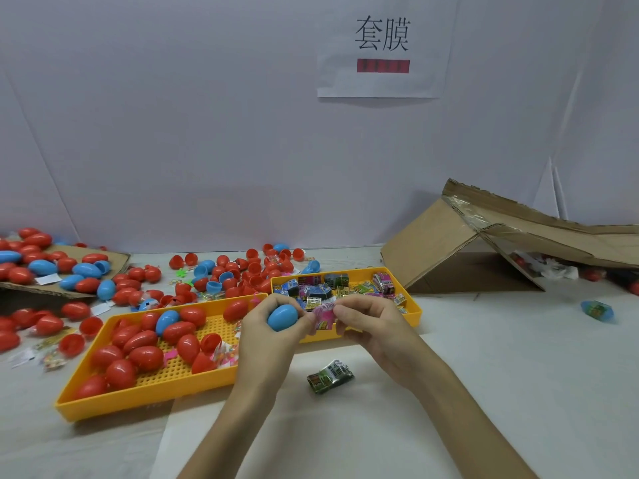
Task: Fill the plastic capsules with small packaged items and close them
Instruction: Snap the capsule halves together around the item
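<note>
My left hand point(262, 326) grips a blue egg-shaped capsule point(282, 317) above the near edge of the small yellow tray point(413, 307). Right beside it, my right hand point(366, 323) pinches a small pink packaged item point(324, 319), which touches the capsule's right end. I cannot tell whether the capsule is open on that side. Several more small packets point(325, 288) fill the small yellow tray. A green and black packet point(330, 376) lies loose on the table below my hands.
A large yellow tray point(145, 399) at the left holds several red capsules and one blue. Loose red and blue capsules point(221, 274) cover the table's left and back. A collapsed cardboard box point(484, 250) lies at the right, with a clear-blue filled capsule point(597, 310) near it.
</note>
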Tool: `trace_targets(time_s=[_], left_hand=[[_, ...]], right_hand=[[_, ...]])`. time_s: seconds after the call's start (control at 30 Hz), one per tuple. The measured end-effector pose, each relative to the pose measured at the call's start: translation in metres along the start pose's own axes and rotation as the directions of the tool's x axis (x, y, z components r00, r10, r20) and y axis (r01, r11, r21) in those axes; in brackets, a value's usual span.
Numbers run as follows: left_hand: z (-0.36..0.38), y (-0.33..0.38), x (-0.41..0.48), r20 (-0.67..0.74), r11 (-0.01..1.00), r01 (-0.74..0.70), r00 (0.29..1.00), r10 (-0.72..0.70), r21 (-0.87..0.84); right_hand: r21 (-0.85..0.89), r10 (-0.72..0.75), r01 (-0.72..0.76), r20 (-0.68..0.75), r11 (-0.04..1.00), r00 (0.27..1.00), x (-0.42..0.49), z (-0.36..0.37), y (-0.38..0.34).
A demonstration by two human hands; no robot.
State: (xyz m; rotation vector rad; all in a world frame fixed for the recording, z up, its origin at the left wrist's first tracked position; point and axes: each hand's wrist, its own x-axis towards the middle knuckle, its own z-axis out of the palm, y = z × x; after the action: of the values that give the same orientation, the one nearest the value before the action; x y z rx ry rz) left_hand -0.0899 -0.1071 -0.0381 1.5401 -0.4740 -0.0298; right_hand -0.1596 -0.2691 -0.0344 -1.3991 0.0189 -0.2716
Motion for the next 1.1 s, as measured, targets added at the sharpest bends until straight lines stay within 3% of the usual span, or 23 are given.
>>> trace_targets(time_s=[0.17, 0.33, 0.5, 0.73, 1.1], left_hand=[[0.002, 0.01, -0.001, 0.082, 0.982, 0.103, 0.992, -0.091, -0.161], [0.0, 0.016, 0.0, 0.143, 0.795, 0.307, 0.951, -0.273, -0.523], [-0.006, 0.015, 0.002, 0.214, 0.794, 0.314, 0.948, -0.235, -0.521], [-0.011, 0.015, 0.004, 0.194, 0.732, 0.284, 0.959, -0.208, -0.619], [-0.007, 0.013, 0.004, 0.188, 0.83, 0.228, 0.97, -0.151, -0.509]], right_hand=[[0.074, 0.014, -0.008, -0.083, 0.997, 0.996, 0.002, 0.004, 0.001], [0.095, -0.017, 0.027, -0.101, 0.995, 0.995, 0.002, 0.0, -0.003], [0.096, -0.008, 0.013, -0.051, 0.995, 0.999, 0.0, 0.002, -0.005], [0.048, -0.008, 0.01, -0.036, 0.999, 0.999, -0.002, 0.003, -0.007], [0.027, -0.027, 0.028, -0.026, 0.999, 0.999, -0.002, 0.004, -0.008]])
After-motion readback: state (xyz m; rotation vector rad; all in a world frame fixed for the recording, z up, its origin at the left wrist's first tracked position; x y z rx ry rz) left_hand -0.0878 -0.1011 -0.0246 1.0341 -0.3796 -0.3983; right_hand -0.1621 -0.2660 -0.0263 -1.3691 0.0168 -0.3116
